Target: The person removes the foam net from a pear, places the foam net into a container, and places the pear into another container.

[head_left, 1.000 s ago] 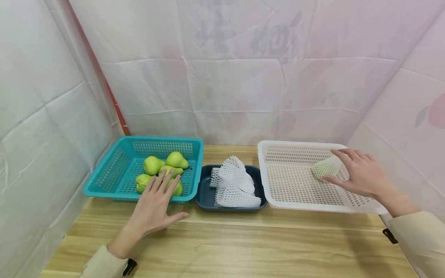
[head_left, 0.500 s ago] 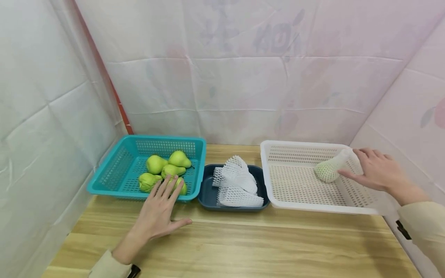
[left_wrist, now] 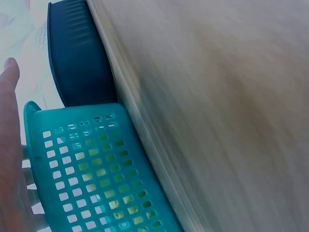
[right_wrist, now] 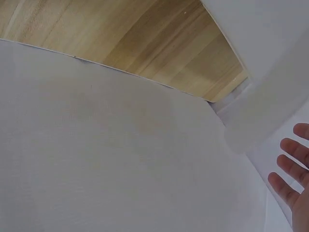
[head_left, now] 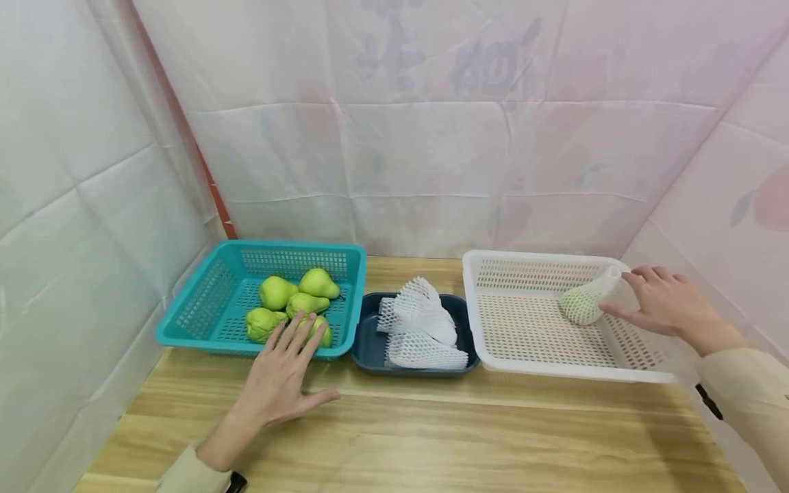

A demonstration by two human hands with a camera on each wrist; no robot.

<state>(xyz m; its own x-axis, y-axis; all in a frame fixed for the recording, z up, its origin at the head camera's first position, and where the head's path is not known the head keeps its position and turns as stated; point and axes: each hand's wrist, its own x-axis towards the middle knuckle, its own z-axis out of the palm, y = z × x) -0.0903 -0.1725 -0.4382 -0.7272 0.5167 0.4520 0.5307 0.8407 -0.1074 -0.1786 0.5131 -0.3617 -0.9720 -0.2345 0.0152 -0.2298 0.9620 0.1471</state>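
In the head view my left hand (head_left: 282, 373) is spread with straight fingers over the front rim of a teal basket (head_left: 203, 318). Several green pears (head_left: 277, 293) lie in that basket, one partly hidden beneath my fingers. On the right, a pear in a white foam net sleeve (head_left: 582, 303) leans inside a white basket (head_left: 524, 332), its sleeved neck up against the side wall. My right hand (head_left: 668, 301) hovers beside it over that wall, fingers apart and holding nothing. The right wrist view shows the fingers (right_wrist: 289, 166) extended. Whether the thumb touches the sleeve I cannot tell.
Between the baskets stands a dark blue tray (head_left: 368, 349) with several white foam net sleeves (head_left: 425, 348) heaped in it. All three containers sit along the back of a wooden table (head_left: 419, 438). Pale printed curtains (head_left: 431, 150) enclose the back and sides.
My right hand has drawn back to the right from the sleeved pear, which now shows more fully in the white basket. My left hand stays spread at the teal basket.
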